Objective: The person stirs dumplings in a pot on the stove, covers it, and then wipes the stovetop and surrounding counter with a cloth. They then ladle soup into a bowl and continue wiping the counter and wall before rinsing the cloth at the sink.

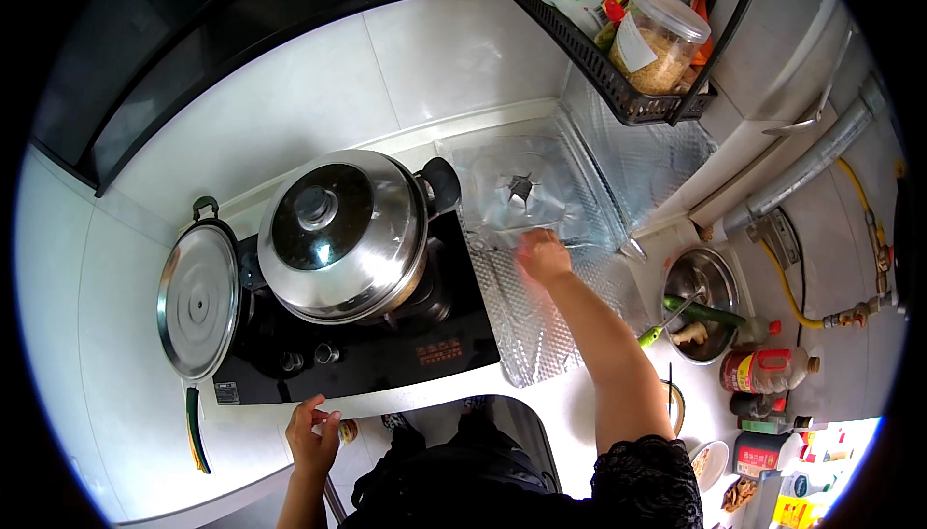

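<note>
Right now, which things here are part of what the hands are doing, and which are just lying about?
In hand:
right hand on the foil sheet covering the right burner
left hand at the cooktop's front edge

Lying about:
lidded pot
flat lid
oil bottle
steel bowl

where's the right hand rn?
Head view, just right of centre: the right hand rests on the foil sheet covering the right burner, beside the lidded steel pot.

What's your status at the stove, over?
Right hand flat on silver foil burner cover. Left hand pinching small object at counter edge. Lidded steel pot alongside.
</note>
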The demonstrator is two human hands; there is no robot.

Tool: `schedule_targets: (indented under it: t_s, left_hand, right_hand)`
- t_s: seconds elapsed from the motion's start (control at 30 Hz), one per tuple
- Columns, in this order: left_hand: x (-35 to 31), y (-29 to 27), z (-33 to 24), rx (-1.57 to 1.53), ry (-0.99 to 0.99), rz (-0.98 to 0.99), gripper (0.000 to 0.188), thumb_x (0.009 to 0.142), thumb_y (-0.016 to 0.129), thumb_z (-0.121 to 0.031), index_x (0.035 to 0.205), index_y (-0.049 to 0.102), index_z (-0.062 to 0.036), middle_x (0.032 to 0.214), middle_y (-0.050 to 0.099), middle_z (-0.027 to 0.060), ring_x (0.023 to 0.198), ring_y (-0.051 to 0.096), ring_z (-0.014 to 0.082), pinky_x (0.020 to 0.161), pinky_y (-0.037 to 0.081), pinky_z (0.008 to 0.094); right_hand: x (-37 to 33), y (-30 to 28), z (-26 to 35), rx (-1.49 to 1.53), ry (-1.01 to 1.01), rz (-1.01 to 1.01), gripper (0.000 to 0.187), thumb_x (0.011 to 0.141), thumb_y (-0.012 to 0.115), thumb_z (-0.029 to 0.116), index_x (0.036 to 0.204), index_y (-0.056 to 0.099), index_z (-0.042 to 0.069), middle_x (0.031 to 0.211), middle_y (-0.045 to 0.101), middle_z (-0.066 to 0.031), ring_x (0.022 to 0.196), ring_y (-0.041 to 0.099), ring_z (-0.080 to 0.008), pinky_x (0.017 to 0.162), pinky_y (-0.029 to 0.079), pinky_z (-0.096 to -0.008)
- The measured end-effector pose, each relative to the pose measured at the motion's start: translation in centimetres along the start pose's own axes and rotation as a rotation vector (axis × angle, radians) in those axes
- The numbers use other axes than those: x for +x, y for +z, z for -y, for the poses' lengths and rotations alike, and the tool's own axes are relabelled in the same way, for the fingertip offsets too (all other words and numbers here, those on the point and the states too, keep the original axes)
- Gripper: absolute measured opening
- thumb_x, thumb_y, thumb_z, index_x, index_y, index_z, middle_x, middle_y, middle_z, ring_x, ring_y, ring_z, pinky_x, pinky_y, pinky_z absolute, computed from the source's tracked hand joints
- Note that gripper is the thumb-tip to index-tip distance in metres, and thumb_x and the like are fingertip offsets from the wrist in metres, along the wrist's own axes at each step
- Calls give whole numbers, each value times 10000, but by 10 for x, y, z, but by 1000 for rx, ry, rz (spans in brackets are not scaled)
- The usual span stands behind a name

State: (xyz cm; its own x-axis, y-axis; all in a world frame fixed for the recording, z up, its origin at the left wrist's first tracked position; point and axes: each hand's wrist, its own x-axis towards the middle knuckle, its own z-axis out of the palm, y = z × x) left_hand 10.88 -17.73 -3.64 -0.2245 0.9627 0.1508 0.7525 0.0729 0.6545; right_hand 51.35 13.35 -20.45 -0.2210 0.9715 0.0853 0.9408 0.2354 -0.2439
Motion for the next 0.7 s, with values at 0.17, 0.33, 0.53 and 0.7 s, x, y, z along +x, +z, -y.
schedule_targets:
  t_s: [0.17, 0.33, 0.53, 0.7]
  left_hand:
    - [-8, -7, -2, 53, -3, -24, 303, 766, 684, -42, 1045, 578, 8, 752, 623, 103, 657, 630, 163, 642, 523, 275]
    - [-17, -8, 0, 48, -26, -71, 297, 748, 698, -53, 1017, 584, 3, 712, 614, 105, 624, 620, 211, 590, 488, 313]
    - [-24, -6, 0, 20, -86, -60, 304, 745, 696, -44, 1022, 577, -5, 704, 611, 105, 625, 620, 209, 600, 489, 315]
    - [-24, -4, 1, 33, -80, -57, 310, 739, 700, -37, 1022, 575, -9, 734, 614, 106, 630, 623, 211, 608, 489, 311]
  right_hand:
    - [10, -11, 19, -131, 28, 40, 417, 784, 632, 355, 1138, 567, 145, 1148, 530, -87, 1113, 499, -294, 897, 467, -417]
    - [20, 1, 7, -195, -18, 28, 356, 807, 608, 325, 1111, 574, 144, 1094, 529, -82, 1072, 516, -276, 854, 489, -402]
    - [27, -6, -2, -234, -42, 69, 283, 780, 617, 274, 1005, 601, 102, 1045, 556, -77, 1035, 538, -264, 819, 500, -394]
    - [32, -14, -25, -326, -118, -32, 148, 759, 576, 182, 876, 611, 98, 955, 583, -61, 980, 561, -254, 789, 506, -385]
